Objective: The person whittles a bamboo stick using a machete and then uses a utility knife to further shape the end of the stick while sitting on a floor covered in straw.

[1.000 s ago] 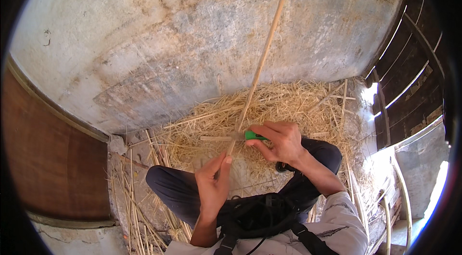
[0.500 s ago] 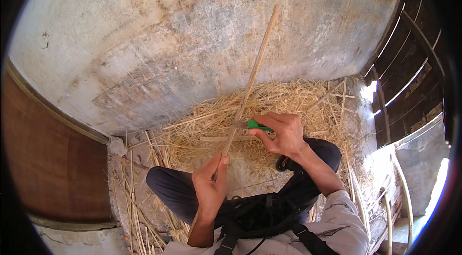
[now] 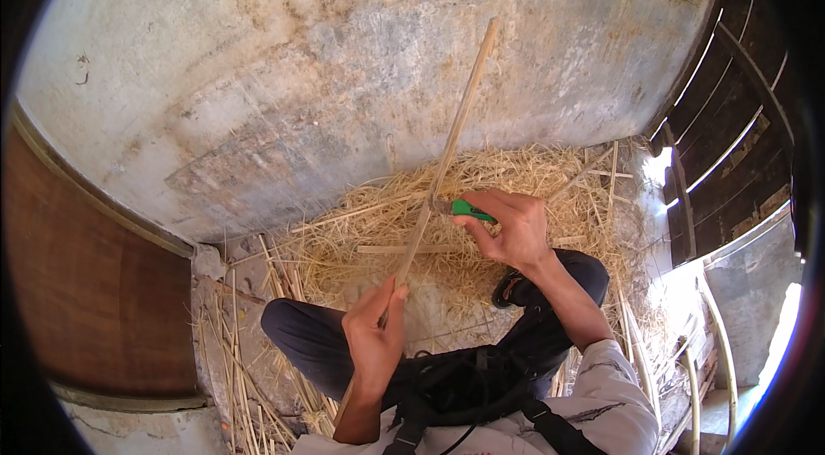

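A long, pale wooden stick, likely a bamboo strip, slants up and to the right in front of the wall. My left hand is closed round its lower part, and the lower end passes back under my forearm. In my right hand is a green-handled utility knife, gripped between thumb and fingers. Its blade points left and meets the strip some way above my left hand. Whether the edge is biting into the wood is too small to tell.
A heap of pale shavings lies between my legs and the stained wall. Several thin strips lie on the floor at left, near a brown wooden panel. Dark slats stand at right, with poles below.
My right hand and the utility knife have moved slightly up and to the right along the strip. The strip's top has dipped a little. My left hand has kept its place.
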A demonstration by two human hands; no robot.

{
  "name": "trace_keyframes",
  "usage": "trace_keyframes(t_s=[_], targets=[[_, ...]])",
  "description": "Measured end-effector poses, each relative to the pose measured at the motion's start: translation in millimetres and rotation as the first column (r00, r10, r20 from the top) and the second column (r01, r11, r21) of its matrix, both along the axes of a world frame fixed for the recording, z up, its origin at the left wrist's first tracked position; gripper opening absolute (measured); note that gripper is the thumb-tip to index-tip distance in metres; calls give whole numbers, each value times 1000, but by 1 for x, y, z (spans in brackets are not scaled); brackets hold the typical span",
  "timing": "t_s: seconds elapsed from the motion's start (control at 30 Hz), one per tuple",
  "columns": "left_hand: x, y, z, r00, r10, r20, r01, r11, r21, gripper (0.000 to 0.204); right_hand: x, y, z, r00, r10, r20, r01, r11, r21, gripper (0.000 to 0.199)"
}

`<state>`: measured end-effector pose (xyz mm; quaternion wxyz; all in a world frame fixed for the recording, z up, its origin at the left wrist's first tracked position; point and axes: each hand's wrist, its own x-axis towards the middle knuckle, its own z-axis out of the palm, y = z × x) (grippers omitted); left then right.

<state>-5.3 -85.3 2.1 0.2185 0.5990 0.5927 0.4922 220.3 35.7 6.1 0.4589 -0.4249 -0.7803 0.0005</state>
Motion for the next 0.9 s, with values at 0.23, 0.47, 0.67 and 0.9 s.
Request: trace_keyframes(t_s=[0.23, 0.47, 0.67, 0.9], targets=[[-12, -3, -5, 994, -18, 109, 37, 983, -181, 31, -5, 5, -11, 987, 124, -100, -130, 990, -52, 26], [-20, 9, -14, 977, -137, 164, 182, 934, -308, 54, -5, -3, -10, 972, 203, -116, -216, 970, -115, 27], [-22, 26, -24, 941, -312, 134, 339, 891, -302, 38, -2, -5, -4, 941, 220, -259, -278, 937, -213, 26], [-11, 36, -26, 915, -298, 271, 377, 872, -314, 21, 1, -5, -7, 933, 230, -278, -297, 927, -229, 27]])
